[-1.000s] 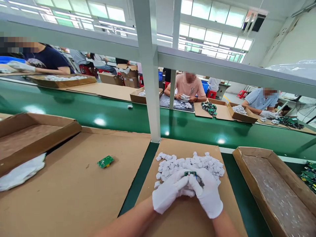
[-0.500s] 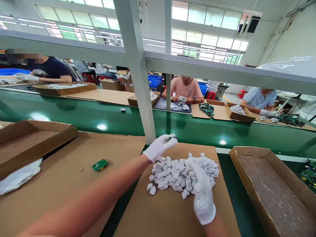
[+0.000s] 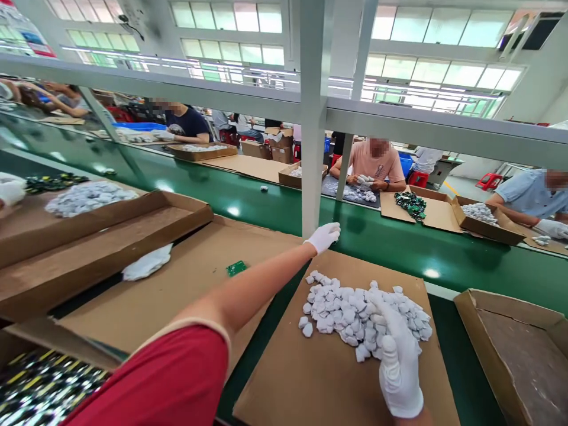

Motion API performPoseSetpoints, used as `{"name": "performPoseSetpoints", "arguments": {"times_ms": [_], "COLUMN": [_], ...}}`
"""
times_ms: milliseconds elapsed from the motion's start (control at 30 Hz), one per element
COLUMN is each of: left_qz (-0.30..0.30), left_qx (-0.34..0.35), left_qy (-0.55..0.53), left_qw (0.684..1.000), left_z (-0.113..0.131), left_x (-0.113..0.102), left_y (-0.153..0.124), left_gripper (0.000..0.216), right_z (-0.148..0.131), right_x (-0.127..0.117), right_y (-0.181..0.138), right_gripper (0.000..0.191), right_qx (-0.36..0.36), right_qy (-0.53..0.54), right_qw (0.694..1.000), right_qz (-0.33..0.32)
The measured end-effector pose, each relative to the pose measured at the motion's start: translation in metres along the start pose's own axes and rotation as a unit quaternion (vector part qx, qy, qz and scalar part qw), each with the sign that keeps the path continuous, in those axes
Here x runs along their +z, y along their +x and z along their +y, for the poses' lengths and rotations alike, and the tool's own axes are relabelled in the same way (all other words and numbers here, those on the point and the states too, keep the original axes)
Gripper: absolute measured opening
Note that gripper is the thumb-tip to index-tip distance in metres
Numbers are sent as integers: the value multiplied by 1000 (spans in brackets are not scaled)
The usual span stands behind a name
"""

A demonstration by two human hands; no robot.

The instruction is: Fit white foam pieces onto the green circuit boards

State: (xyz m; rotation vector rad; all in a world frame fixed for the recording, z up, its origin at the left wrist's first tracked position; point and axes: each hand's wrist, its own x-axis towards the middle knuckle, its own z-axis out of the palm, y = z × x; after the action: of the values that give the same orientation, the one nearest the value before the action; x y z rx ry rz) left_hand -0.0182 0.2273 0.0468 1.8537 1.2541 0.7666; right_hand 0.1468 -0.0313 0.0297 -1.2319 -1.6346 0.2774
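Note:
My left hand (image 3: 323, 236), in a white glove, reaches far forward over the near edge of the green conveyor belt (image 3: 399, 248), beside a white post (image 3: 313, 148). Its fingers are stretched out and nothing shows in them. My right hand (image 3: 399, 367), also gloved, lies on the near side of a pile of small white pieces (image 3: 355, 310), its fingers extended into the pile. The pile sits on a cardboard sheet (image 3: 310, 378). A small green circuit board (image 3: 236, 268) lies alone on the cardboard sheet (image 3: 186, 290) to the left.
A shallow cardboard tray (image 3: 133, 231) and a white cloth (image 3: 146, 263) lie at the left, another tray (image 3: 510, 349) at the right. Dark boards (image 3: 39, 390) are heaped at the bottom left. Across the belt several people in white gloves work at trays.
My left hand went from my right hand out to the belt with a small piece, and now shows open fingers. My right hand settled on the pile. The view has turned left.

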Motion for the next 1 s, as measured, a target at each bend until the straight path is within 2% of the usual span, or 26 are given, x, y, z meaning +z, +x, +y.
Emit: {"name": "performPoseSetpoints", "arguments": {"times_ms": [67, 133, 200, 267, 333, 400, 567, 733, 800, 867, 933, 1000], "left_qz": [-40, -51, -26, 24, 71, 96, 108, 172, 191, 185, 141, 65], "left_qx": [10, 0, -32, -76, -113, -133, -134, -134, -118, -94, -70, -65], "left_qy": [-23, -25, -6, 28, 61, 80, 87, 36, -17, -98, -203, -309], "left_qw": [999, 998, 999, 996, 989, 983, 981, 975, 974, 973, 967, 946], "left_z": [-13, -33, -58, -82, -101, -116, -130, -116, -99, -76, -47, -15], "left_x": [-29, -68, -111, -149, -173, -181, -167, -158, -150, -132, -103, -69], "left_y": [-31, -69, -110, -147, -176, -192, -193, -176, -172, -170, -174, -182], "left_gripper": [37, 38, 41, 43, 44, 46, 53, 35, 40, 53, 60, 57], "right_z": [-2, -2, -1, 1, 4, 7, 14, 12, 7, 2, -3, -7], "right_x": [-1, -1, 1, 4, 8, 11, 14, 14, 14, 13, 9, 1], "right_y": [0, 0, 2, 3, 4, 3, 2, 4, 4, 4, 7, 11], "right_gripper": [48, 46, 44, 42, 40, 37, 38, 36, 35, 33, 33, 33], "right_qx": [1, -6, -22, -36, -47, -60, -49, -33, -30, -26, -20, 6], "right_qy": [5, -6, -21, -28, -37, -52, -78, -84, -74, -57, -37, -18], "right_qw": [1000, 1000, 999, 999, 998, 996, 995, 995, 996, 997, 997, 995], "right_qz": [14, 23, 27, 24, 24, 32, 33, 30, 33, 38, 58, 95]}}
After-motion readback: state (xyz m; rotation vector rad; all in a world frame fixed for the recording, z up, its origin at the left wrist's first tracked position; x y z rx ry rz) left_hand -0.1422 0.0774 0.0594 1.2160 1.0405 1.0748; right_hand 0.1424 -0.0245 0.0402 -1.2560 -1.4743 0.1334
